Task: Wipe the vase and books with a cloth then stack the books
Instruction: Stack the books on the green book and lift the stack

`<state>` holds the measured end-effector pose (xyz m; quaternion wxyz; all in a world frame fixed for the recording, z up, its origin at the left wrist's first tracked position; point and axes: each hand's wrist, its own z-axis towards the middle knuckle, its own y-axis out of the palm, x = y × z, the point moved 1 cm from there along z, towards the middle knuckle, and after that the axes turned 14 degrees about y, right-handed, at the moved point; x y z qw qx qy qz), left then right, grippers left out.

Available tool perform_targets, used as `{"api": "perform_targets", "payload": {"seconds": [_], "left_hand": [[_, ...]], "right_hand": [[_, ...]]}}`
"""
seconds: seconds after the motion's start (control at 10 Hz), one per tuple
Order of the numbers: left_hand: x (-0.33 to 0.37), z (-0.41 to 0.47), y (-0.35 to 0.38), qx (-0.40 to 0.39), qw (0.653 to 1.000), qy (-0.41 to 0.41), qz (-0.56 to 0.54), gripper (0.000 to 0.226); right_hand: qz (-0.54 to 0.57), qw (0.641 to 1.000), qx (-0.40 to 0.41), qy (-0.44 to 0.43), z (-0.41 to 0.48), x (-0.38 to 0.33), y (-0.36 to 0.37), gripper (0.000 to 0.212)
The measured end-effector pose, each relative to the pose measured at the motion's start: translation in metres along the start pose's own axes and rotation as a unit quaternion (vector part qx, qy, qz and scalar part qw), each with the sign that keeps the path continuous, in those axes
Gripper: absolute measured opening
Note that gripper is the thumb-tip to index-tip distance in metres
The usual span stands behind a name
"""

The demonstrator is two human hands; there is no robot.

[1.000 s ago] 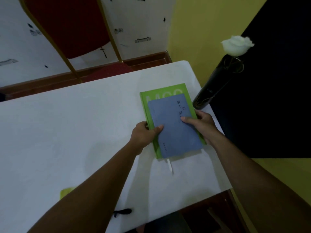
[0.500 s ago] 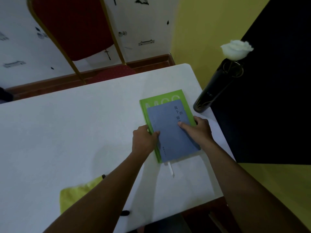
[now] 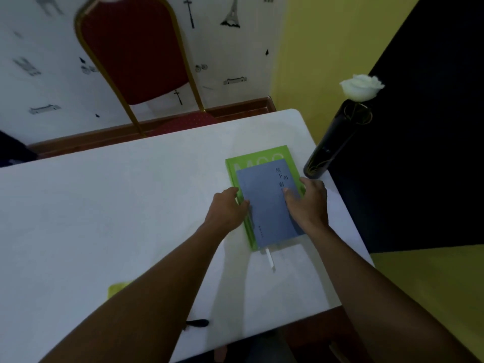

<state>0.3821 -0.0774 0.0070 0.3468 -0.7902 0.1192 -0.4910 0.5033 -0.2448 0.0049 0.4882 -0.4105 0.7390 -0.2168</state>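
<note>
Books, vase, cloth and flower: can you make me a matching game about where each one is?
Things:
1. blue book
2. green book
3. vase
4. cloth

Places:
A. at the table's right edge, holding a white flower
B. partly hidden behind the left forearm
C. on top of the stack
D. under the other book

Pairs: 1-C, 2-D, 3-A, 4-B

A red chair (image 3: pixel 136 51) with a gold frame stands beyond the white table (image 3: pixel 104 205), against a patterned wall (image 3: pixel 235 48).
</note>
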Motion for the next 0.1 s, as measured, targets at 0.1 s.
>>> {"api": "perform_targets", "payload": {"seconds": [0.1], "left_hand": [[-0.0023, -0.0044, -0.0125, -0.009, 0.999, 0.021, 0.03, 0.06]], "right_hand": [[0.023, 0.998, 0.014, -0.058, -0.0188, -0.0085, 0.0024, 0.042]]}}
